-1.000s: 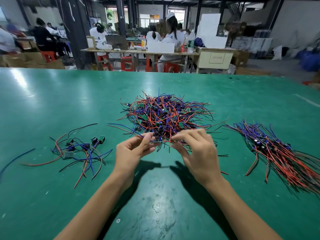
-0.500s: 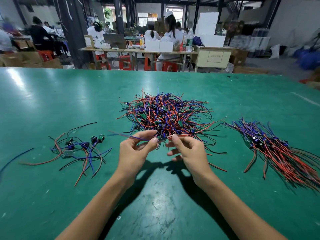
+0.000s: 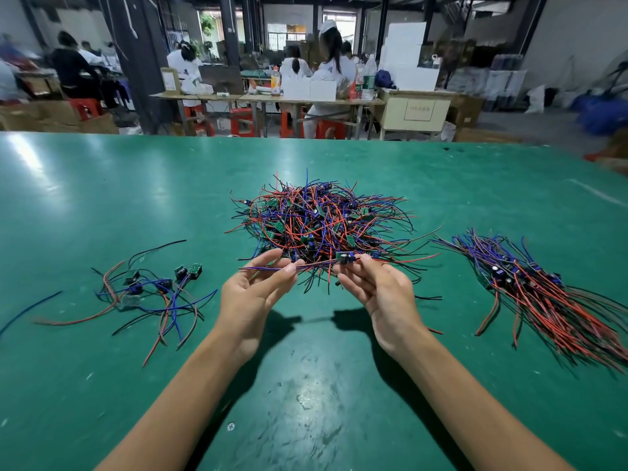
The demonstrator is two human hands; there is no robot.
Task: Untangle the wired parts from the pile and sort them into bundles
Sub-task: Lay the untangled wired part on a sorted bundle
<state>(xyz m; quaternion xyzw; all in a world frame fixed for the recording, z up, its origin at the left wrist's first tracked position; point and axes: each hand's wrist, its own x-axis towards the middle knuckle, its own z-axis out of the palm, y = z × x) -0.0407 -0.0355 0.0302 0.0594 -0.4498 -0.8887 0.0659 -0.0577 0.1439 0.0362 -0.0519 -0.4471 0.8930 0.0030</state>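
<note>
A single wired part [image 3: 345,258], a small green board with red, blue and black leads, is stretched level between two hands just above the green desk [image 3: 102,205]. The right hand [image 3: 380,290] pinches the board end between thumb and fingertips. The left hand [image 3: 253,294] pinches the lead ends, palm up. Whether the leads are fully free of the tangle behind is hard to tell.

Just beyond both hands sits the tangled pile [image 3: 319,222], still large, so most of the sorting looks undone. Well out past the right hand lies a thick combed bundle [image 3: 543,297], wires running one way. Out past the left hand lies a small loose group [image 3: 149,290] of a few parts, not yet neat. No containers are in view; everything rests directly on the desk.
</note>
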